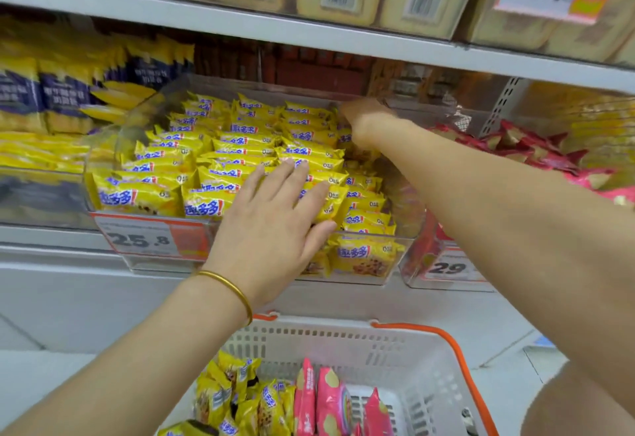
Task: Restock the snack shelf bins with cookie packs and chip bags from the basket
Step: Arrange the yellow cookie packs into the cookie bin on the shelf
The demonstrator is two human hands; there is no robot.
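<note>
A clear plastic bin (pixel 113 147) on the middle shelf is packed with several rows of yellow cookie packs (pixel 165 164). My left hand (pixel 275 219) lies flat with straight fingers on the packs at the bin's front right. My right hand (pixel 367 119) reaches deep to the bin's back right corner; its fingers are blurred and partly hidden among the packs there. Below stands a white basket (pixel 405 343) with orange handles, holding more yellow cookie packs (pixel 237 398) and pink chip bags (pixel 326 401).
A bin of red packs (pixel 536 150) sits right of the yellow bin, with a 29 price tag (pixel 446 267). Left are yellow-and-blue bags (pixel 51 98). The upper shelf edge (pixel 309 37) hangs close above my right hand. A 25.8 tag (pixel 147 239) fronts the yellow bin.
</note>
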